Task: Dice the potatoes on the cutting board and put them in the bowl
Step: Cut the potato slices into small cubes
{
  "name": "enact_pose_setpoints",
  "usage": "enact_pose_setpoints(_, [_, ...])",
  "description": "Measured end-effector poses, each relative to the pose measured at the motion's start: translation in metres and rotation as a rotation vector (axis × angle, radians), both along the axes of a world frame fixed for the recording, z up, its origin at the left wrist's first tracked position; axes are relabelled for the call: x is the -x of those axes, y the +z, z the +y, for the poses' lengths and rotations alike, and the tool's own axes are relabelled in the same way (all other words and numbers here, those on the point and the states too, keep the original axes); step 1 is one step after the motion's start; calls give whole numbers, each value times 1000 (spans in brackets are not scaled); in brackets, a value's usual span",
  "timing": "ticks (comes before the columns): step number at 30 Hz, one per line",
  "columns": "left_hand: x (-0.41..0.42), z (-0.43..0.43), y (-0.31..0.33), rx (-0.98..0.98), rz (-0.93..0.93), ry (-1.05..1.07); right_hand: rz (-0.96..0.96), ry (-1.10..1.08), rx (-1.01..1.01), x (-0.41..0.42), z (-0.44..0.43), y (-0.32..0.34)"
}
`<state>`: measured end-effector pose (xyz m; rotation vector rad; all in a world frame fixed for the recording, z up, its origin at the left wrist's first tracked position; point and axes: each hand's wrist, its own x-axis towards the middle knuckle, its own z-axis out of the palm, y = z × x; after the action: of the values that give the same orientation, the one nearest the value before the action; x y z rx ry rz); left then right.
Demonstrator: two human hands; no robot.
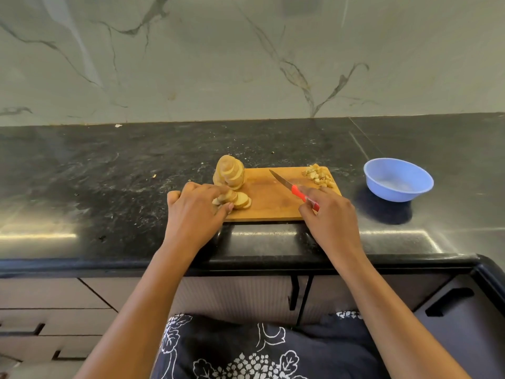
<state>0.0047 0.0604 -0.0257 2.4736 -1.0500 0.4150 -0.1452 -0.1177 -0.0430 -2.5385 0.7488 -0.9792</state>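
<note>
a black stone bench (109, 173) runs under a grey veined marble wall (246, 64). on it lies a wooden board (273, 206). the left grip (196, 212) sits at the board's left end, fingers bent over a short row of slices (240, 199) and holding them. just beyond its fingers stands a potato (229, 172), cut into rounds that lean together. the right grip (330, 214) is closed round the red handle of a knife (289, 186), with the blade pointing away and leftward over the board's middle. whether the tip touches the wood i cannot tell. just beyond this grip, on the board's far right corner, lies a small heap of dice (318, 176). further right, off the board, stands a blue bowl (397, 179).
</note>
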Motion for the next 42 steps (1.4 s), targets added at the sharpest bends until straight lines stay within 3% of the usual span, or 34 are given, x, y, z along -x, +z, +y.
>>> enact_pose_setpoints(8, [-11, -6, 3, -94, -64, -92, 6, -7, 2, 1, 2, 1])
enact_pose_setpoints(15, [-13, 0, 6, -16, 25, -134, 9, -14, 12, 3, 4, 3])
enact_pose_setpoints(21, [-13, 6, 4, 109, -68, -167, 7, -17, 6, 4, 5, 3])
enact_pose_setpoints(34, [-9, 7, -2, 250, 176, -123, -16, -22, -11, 4, 5, 1])
enact_pose_setpoints(39, [-11, 7, -5, 406, 62, -229, -41, -8, -27, 4, 4, -1])
enact_pose_setpoints(42, [-11, -3, -3, 411, -124, -299, -68, -8, -68, 5, 3, 0])
